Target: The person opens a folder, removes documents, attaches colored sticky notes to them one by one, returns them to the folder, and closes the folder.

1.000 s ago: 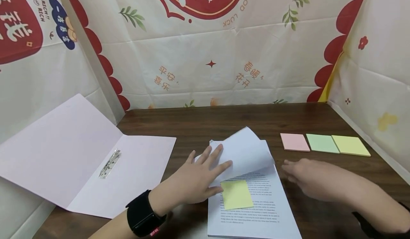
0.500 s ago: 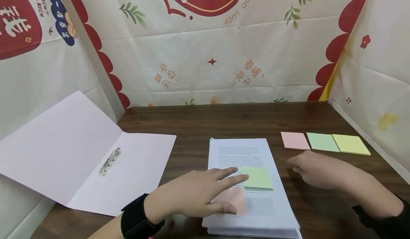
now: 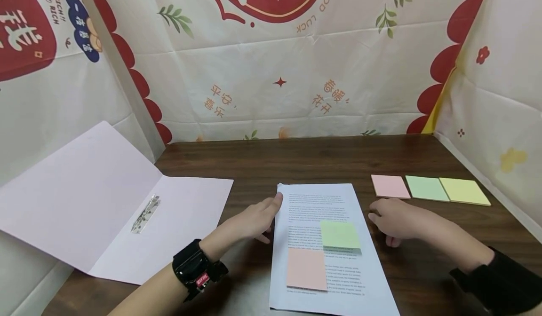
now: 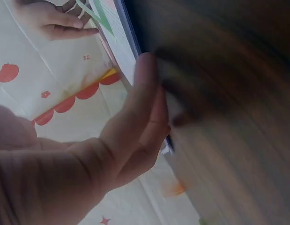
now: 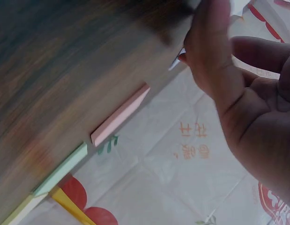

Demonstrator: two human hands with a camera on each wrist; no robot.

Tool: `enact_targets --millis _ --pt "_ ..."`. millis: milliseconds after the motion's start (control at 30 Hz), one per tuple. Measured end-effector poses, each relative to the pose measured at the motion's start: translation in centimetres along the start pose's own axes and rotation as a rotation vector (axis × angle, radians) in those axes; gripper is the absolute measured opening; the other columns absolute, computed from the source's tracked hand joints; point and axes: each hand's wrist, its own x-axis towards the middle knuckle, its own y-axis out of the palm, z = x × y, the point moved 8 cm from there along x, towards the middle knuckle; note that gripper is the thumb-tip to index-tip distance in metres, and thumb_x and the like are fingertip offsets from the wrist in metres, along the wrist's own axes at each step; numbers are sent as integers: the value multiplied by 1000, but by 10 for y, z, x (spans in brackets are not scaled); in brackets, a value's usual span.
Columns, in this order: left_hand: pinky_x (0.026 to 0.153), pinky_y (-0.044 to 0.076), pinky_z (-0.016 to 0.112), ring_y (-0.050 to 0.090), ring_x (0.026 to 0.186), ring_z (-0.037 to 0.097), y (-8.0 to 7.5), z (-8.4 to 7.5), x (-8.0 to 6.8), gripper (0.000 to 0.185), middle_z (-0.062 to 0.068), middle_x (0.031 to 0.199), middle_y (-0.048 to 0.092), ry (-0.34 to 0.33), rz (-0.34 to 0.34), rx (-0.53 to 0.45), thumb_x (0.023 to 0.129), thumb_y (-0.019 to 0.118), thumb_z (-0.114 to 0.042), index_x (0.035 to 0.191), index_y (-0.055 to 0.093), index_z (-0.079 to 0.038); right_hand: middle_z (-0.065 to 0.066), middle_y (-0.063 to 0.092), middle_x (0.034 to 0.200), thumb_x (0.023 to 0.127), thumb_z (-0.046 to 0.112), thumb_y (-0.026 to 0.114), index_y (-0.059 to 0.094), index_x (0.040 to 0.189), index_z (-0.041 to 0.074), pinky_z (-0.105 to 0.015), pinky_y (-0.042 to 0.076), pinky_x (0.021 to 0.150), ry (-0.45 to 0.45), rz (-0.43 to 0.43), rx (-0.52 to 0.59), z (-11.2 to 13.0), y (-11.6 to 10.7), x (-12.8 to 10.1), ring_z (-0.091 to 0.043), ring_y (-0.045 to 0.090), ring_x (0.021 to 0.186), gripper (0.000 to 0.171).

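The white printed paper stack, w/ a green sticky note and a pink sticky note stuck on top, lies mid-worktop, long axis approx. 12–6 o'clock, text head at 12. It is flanked: left hand at 9, straight fingers pressed together against its edge; right hand at 3, fingers loosely curled, nothing pinched. Judged step: squaring the stack; next calls for even inward pressure. Pad row at 2; open pink folder at 9.

white printed paper stack lies flat mid-table, a green sticky note and pink one stuck on top.
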Motion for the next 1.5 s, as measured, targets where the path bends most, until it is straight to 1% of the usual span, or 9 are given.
enact_targets --millis 267,500,700,800,900,1000,1233,1367,1500 --pt "69 67 47 68 96 35 1 5 14 79 24 133 56 -100 -27 -221 109 44 -63 159 39 -2 -14 64 84 110 12 48 60 128 -12 -34 64 59 35 9 178 7 4 5 -18 72 62 32" --pt "67 67 44 69 88 31 -1 12 31 79 25 130 59 -149 -18 -273 110 58 -41 166 24 2 -15 62 85 111 13 49 58 132 -16 -34 64 59 49 2 203 4 9 6 -19 72 61 37" --pt "62 65 34 66 79 25 1 23 45 70 23 108 62 -166 -27 -266 109 62 -26 162 28 5 -14 62 83 110 12 51 63 126 -12 -33 64 60 48 8 210 3 15 4 -19 71 61 32" --pt "56 60 27 63 69 20 1 24 48 65 17 97 64 -149 -54 -249 104 68 -15 156 38 7 -14 63 82 110 12 51 65 125 -11 -33 64 60 47 6 209 3 15 3 -19 71 61 30" --pt "52 53 22 57 62 15 -3 22 50 46 11 84 62 -118 -100 -210 99 72 -6 140 56 9 -13 62 81 109 11 51 65 125 -11 -33 63 59 48 1 212 3 14 3 -19 71 60 30" --pt "54 52 21 57 64 14 -7 17 50 25 8 84 62 -64 -141 -156 98 72 -4 120 66 7 -14 62 81 110 11 51 63 127 -12 -33 63 59 49 2 221 3 14 3 -19 71 59 32" --pt "82 60 37 68 103 25 -9 -4 40 20 22 128 67 97 -183 -64 111 51 -10 128 55 -1 -10 63 76 109 28 59 61 132 -13 -33 60 58 9 -33 124 3 8 5 -17 68 60 47" --pt "83 58 38 69 105 27 -17 -13 33 21 24 127 69 172 -245 -167 114 43 -12 132 49 -4 -7 63 77 107 42 62 56 134 -12 -32 49 59 -56 -128 96 6 -1 8 -17 60 65 61" --pt "85 60 36 71 107 26 -27 -24 28 22 23 123 70 289 -293 -359 116 40 -13 136 45 -6 -26 68 116 107 40 63 39 145 -14 -36 58 73 -132 -214 256 12 -16 7 -27 68 94 70"
